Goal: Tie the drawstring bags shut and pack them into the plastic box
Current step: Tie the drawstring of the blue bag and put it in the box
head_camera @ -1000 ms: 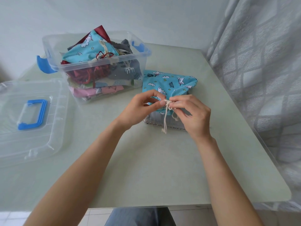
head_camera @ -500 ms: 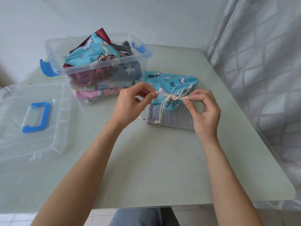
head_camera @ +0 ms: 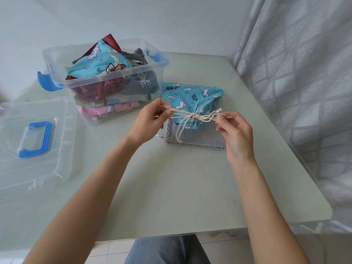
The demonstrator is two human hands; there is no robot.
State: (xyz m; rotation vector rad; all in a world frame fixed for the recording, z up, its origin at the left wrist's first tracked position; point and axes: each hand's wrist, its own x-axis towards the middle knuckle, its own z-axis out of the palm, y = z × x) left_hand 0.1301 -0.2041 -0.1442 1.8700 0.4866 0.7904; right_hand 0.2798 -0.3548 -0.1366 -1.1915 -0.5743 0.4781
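Pale green table [head_camera: 190, 187] by a curtain. Your left hand [head_camera: 148, 122] pinches one loop of the cord [head_camera: 192, 117], your right hand [head_camera: 236, 130] pinches the other; both are closed on it, pulling apart over the blue bag [head_camera: 190, 96]. Knot sits at the bag's neck, so you're cinching the bow. Bag lies on the table just right of the box [head_camera: 106, 80], which is already heaped with bags. Next, probably: let go, lift the bag, press it in on top. Lid [head_camera: 38, 141] lies off to the left.
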